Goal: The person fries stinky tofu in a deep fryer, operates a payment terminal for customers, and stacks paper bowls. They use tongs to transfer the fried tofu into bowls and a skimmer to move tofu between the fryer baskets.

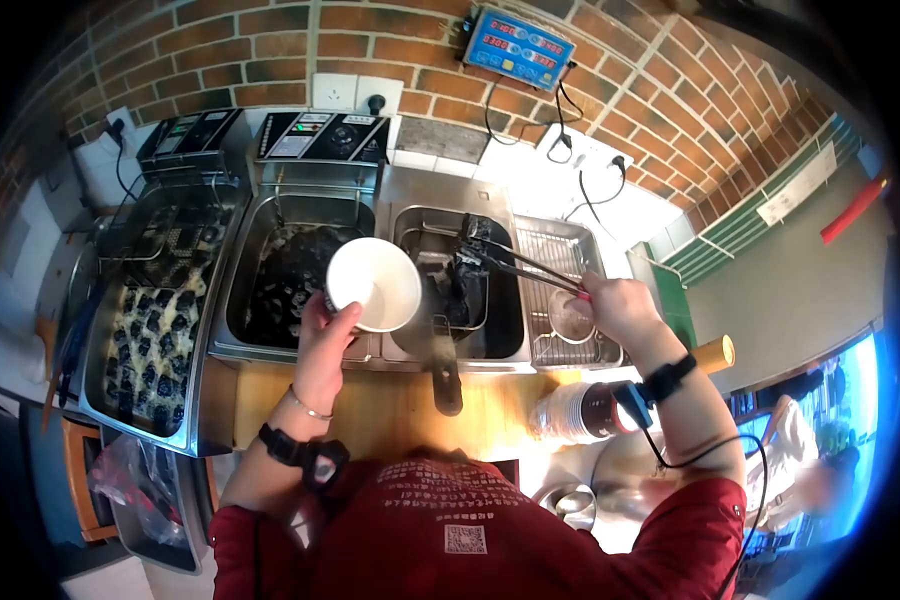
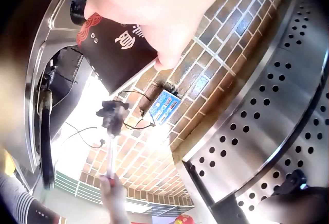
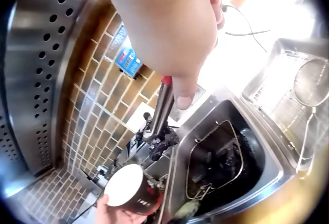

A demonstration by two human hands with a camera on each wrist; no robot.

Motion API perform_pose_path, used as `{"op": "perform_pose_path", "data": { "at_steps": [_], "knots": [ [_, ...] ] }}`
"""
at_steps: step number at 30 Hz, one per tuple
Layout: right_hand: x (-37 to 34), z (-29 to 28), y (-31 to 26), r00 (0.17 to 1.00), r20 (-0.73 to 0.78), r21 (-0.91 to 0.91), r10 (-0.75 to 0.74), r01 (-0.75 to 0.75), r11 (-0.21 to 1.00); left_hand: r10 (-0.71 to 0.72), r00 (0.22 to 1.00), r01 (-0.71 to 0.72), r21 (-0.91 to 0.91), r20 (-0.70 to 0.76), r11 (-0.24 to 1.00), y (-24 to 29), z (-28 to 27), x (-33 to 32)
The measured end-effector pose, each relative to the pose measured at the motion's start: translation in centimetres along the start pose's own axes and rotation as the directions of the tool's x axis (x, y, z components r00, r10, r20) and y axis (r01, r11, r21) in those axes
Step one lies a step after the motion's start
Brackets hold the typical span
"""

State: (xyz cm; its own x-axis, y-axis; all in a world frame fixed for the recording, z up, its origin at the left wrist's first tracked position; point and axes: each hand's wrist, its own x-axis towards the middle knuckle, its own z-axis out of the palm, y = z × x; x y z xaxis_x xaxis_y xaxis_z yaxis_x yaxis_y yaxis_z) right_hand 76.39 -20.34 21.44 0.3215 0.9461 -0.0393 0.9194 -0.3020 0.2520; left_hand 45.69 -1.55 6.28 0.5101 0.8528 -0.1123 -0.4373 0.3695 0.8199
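My left hand [image 1: 325,345] grips a paper cup [image 1: 375,283], white inside and dark with red patterns outside in the left wrist view. Its mouth is tilted toward the head camera, and no food shows inside. My right hand [image 1: 618,308] holds red-handled metal tongs [image 1: 535,270]. Between the tong tips is a clump of black food pieces [image 3: 163,144], raised above the fryer and to the right of the cup. Below, a wire fry basket [image 3: 241,170] with more black pieces sits in the right-hand fryer well [image 1: 510,335]; its dark handle [image 1: 447,390] points toward me.
Dark pieces fill the middle fryer [image 1: 295,265]; more float in foamy oil in the left fryer [image 1: 150,350]. A round strainer [image 1: 570,318] lies on the drain rack [image 1: 555,240] at right. Stacked paper cups [image 1: 575,412] lie on the wooden counter edge [image 1: 390,410]. A blue timer [image 1: 520,48] hangs above.
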Motion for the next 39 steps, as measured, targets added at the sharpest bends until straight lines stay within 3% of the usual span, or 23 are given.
{"op": "perform_pose_path", "data": {
  "at_steps": [1, 2, 7, 9, 11, 13, 17, 18, 19, 22, 27, 29, 30, 33, 39],
  "knots": [
    [-0.4, -0.8, 0.0, 0.998, -0.059, -0.013, -0.031, 0.03, 0.999, 0.014, 0.998, -0.012, 0.022, -0.067, 1.0, -0.9, 0.2, 0.8],
    [-0.7, -0.9, 0.4, 0.986, -0.137, -0.001, -0.096, 0.096, 0.995, 0.008, 1.0, -0.007, 0.026, -0.02, 1.0, -0.8, 0.9, 1.2],
    [-0.9, -3.8, -2.8, 0.956, -0.212, -0.042, -0.204, 0.2, 0.979, -0.042, 0.989, 0.048, -0.037, 0.141, 0.998, -1.7, 2.0, 1.7],
    [-0.1, -4.3, -2.8, 0.943, -0.109, -0.084, -0.315, 0.307, 0.948, -0.026, 0.988, 0.033, -0.046, 0.153, 0.998, -2.4, 1.5, 1.7],
    [0.0, -5.9, -3.0, 0.95, -0.029, -0.079, -0.312, 0.309, 0.948, -0.01, 0.987, 0.02, -0.059, 0.162, 0.998, -3.0, 0.6, 1.8],
    [0.2, -7.0, -2.7, 0.942, 0.148, -0.062, -0.3, 0.312, 0.948, -0.006, 0.983, 0.018, -0.066, 0.181, 0.998, -3.3, -0.8, 1.9],
    [0.2, -7.4, -0.9, 0.94, 0.102, 0.102, -0.325, 0.315, 0.944, 0.091, 0.981, -0.08, -0.068, 0.173, 0.994, -2.8, -1.8, 1.6],
    [0.4, -7.5, -0.7, 0.956, 0.134, 0.162, -0.259, 0.237, 0.958, 0.101, 0.981, -0.089, -0.078, 0.166, 0.993, -2.4, -2.0, 1.5],
    [0.7, -7.2, -0.3, 0.955, 0.135, 0.162, -0.265, 0.243, 0.956, 0.102, 0.982, -0.091, -0.079, 0.16, 0.993, -2.0, -2.0, 1.3],
    [1.7, -5.9, 0.6, 0.98, 0.174, 0.123, -0.093, 0.072, 0.99, 0.055, 0.982, -0.016, -0.209, 0.181, 0.978, -1.0, -2.3, 0.6],
    [3.8, -2.3, 0.8, 0.975, 0.195, -0.075, -0.108, 0.125, 0.989, 0.074, 0.991, -0.032, -0.346, 0.11, 0.938, -1.2, -4.1, -0.3],
    [5.1, -1.0, 0.3, 0.967, 0.232, -0.113, -0.104, 0.133, 0.985, 0.087, 0.988, -0.039, -0.342, 0.127, 0.939, -0.6, -4.6, -0.7],
    [5.9, -0.3, 0.0, 0.956, 0.268, -0.169, -0.117, 0.167, 0.971, 0.095, 0.993, -0.07, -0.292, 0.07, 0.954, -0.2, -4.4, -1.0],
    [8.6, 0.1, -2.6, 0.919, 0.392, -0.26, -0.042, 0.155, 0.953, 0.137, 0.99, -0.13, -0.188, 0.027, 0.974, 0.4, -4.2, -1.6],
    [12.8, -0.5, -6.7, 0.776, 0.631, -0.374, 0.026, 0.275, 0.886, 0.032, 0.999, -0.037, -0.238, -0.025, 0.971, 0.2, -4.1, -2.7]
  ]
}}
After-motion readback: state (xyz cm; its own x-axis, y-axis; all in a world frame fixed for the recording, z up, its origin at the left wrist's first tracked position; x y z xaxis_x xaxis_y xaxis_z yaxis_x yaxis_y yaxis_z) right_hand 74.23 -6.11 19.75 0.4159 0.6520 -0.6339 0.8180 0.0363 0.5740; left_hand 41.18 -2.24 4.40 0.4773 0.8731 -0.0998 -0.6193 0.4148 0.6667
